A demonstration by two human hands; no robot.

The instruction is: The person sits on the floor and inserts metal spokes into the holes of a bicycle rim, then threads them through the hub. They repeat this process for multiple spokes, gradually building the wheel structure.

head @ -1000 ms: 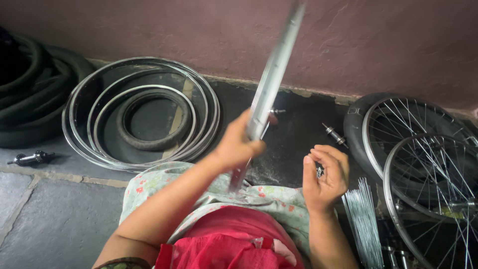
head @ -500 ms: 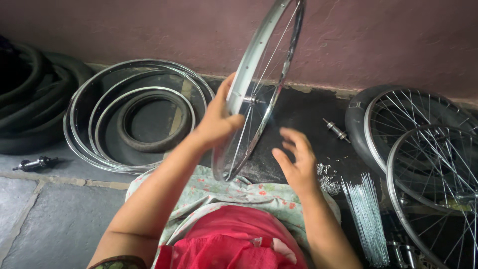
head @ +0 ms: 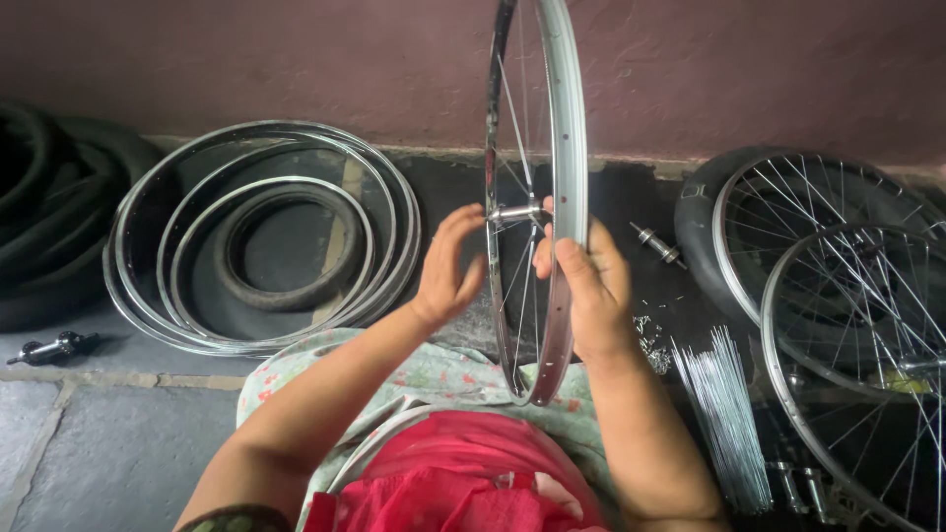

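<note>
dark floor [head: 89, 463], stacked bare rims [head: 261, 236], black tyres [head: 39, 227], spoke bundle [head: 729, 414], spoked wheels [head: 838, 286], loose hub [head: 49, 347]

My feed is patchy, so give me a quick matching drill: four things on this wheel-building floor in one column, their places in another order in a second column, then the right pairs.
Things:
1. bicycle rim
2. stack of bare rims
3. bundle of loose spokes
4. spoked wheels

Places:
A. flat on the floor at far left, near the black tyres
B. lying on the floor just right of the right hand
C. upright between the left hand and the right hand
D. overlapping at the far right

Pairs: 1-C, 2-A, 3-B, 4-D
</note>
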